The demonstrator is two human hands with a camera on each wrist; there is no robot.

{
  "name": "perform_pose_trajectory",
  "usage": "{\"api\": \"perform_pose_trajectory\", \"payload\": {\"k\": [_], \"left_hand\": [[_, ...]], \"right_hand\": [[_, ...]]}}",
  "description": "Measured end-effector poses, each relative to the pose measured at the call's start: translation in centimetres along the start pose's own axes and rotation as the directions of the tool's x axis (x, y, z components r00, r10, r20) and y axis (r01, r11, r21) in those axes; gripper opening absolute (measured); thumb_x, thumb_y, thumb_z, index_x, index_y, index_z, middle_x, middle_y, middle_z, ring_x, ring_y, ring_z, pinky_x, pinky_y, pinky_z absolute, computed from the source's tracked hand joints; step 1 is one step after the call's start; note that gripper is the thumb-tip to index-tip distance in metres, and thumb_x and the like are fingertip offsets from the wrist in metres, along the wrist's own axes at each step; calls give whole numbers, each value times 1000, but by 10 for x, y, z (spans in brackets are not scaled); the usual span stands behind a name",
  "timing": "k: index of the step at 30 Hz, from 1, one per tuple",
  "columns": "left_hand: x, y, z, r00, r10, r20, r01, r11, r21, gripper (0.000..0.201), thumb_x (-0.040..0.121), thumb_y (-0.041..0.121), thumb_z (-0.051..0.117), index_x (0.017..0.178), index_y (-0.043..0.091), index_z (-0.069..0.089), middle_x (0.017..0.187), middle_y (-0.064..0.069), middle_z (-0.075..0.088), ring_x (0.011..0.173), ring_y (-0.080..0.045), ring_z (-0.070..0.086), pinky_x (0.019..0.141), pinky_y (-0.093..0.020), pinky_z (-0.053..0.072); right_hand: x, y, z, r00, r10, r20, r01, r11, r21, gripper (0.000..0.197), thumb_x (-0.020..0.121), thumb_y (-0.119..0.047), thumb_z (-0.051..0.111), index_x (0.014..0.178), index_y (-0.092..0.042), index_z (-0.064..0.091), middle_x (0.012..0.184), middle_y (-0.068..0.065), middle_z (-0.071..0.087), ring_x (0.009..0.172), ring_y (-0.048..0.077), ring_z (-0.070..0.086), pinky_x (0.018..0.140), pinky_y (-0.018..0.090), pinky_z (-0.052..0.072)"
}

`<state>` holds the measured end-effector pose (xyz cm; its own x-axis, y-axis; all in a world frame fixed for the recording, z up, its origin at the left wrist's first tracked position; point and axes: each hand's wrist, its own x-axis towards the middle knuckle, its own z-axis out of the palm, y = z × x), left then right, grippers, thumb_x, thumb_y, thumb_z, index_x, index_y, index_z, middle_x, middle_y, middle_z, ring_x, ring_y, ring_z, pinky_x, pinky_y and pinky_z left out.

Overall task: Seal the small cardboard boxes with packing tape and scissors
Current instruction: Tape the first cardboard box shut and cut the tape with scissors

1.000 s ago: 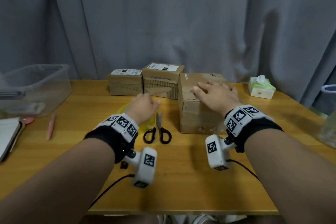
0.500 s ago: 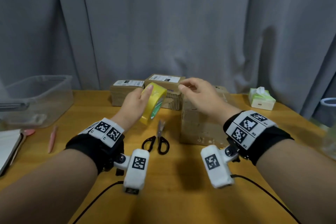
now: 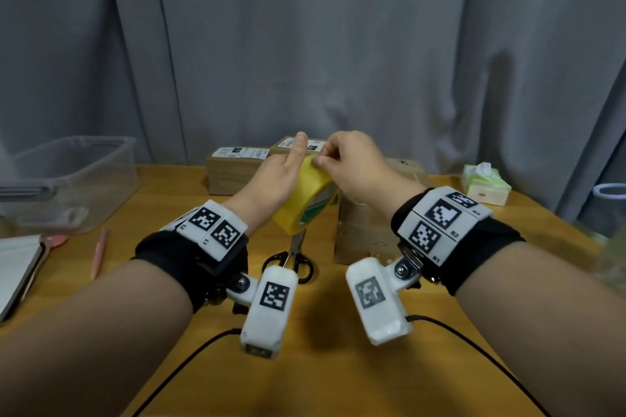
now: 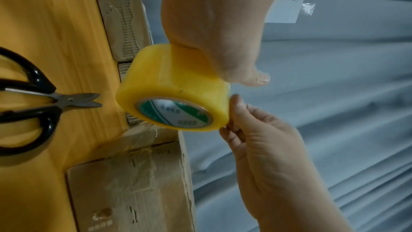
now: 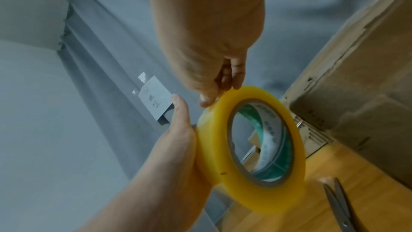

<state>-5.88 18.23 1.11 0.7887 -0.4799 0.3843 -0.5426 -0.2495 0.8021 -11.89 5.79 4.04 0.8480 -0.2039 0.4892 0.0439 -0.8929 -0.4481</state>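
My left hand (image 3: 281,176) holds a yellow roll of packing tape (image 3: 305,200) up in the air above the table's middle. The thumb lies along the roll's side and the fingers are hidden behind it. My right hand (image 3: 352,166) pinches the roll's upper rim with thumb and fingertips, as the right wrist view shows on the tape roll (image 5: 214,147). Black-handled scissors (image 3: 291,261) lie on the table under the roll, blades pointing away. A large cardboard box (image 3: 366,234) stands just right of them. Two small boxes (image 3: 233,169) with white labels sit at the back.
A clear plastic bin (image 3: 67,179) stands at the left, with a notebook (image 3: 17,267) and a pink pen (image 3: 98,254) nearer me. A green tissue pack (image 3: 486,184) sits at the back right. A grey curtain hangs close behind the table. Cables trail over the front edge.
My left hand has picked the tape roll up off the table and raised it. My right hand has left the top of the large box and moved to the roll's rim.
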Motion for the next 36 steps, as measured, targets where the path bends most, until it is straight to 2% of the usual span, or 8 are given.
{"api": "perform_pose_trajectory", "payload": {"k": [4,12,17,23,27,31,34,36], "left_hand": [[-5,-7,-9,988,-31,151,45,995,-90,74,83,67,49,92,-4,66,84,-20,70,77,-39,65,75,-47,53],[-1,-11,-24,995,92,41,-100,923,371,46,92,48,51,93,4,67,78,-10,66,72,-23,62,62,-32,45],[0,-7,-24,980,177,85,-195,938,287,25,93,36,56,112,21,63,97,13,57,93,-3,52,76,-19,40],[6,-13,-21,985,144,92,-163,955,248,13,91,24,62,95,15,69,86,16,52,83,1,50,76,-17,38],[6,-14,-14,989,116,90,-135,961,242,13,92,25,60,93,15,67,82,15,57,77,4,52,65,-8,38],[9,-12,-8,992,61,109,-86,964,251,12,90,27,62,92,17,68,85,8,62,79,-8,59,67,-21,50],[11,-8,-4,990,52,131,-89,951,295,13,90,26,62,94,16,69,91,2,66,86,-17,63,73,-28,52],[11,-2,1,988,63,141,-108,934,340,16,89,30,63,91,16,69,89,1,66,83,-17,62,69,-26,49]], "right_hand": [[5,8,-1,997,83,-3,-83,997,-12,15,97,-22,51,88,-10,53,95,7,57,91,23,54,74,31,41],[6,-5,-17,999,-2,54,-1,999,49,22,98,-24,51,94,-4,59,89,2,56,80,16,52,64,20,33],[3,9,-20,982,92,165,-125,970,208,22,99,-27,49,113,-11,55,75,-4,50,65,8,50,62,25,46],[-10,39,-12,989,96,108,-106,991,87,45,98,-45,43,82,-10,67,73,3,57,62,13,51,54,19,40],[-24,74,-3,969,148,198,-129,986,-105,76,94,-64,11,103,-16,70,112,10,67,108,24,58,102,44,39],[-38,97,-7,911,170,375,-20,929,-370,57,96,-60,18,148,-38,29,158,-5,20,146,15,15,118,43,3],[-39,98,-16,922,144,361,-47,963,-265,53,96,-57,30,141,-33,43,150,-7,38,141,16,29,118,42,16],[-40,83,-20,959,86,269,-71,996,-62,42,97,-51,37,112,-23,65,107,-13,62,108,14,56,92,30,41]]}}
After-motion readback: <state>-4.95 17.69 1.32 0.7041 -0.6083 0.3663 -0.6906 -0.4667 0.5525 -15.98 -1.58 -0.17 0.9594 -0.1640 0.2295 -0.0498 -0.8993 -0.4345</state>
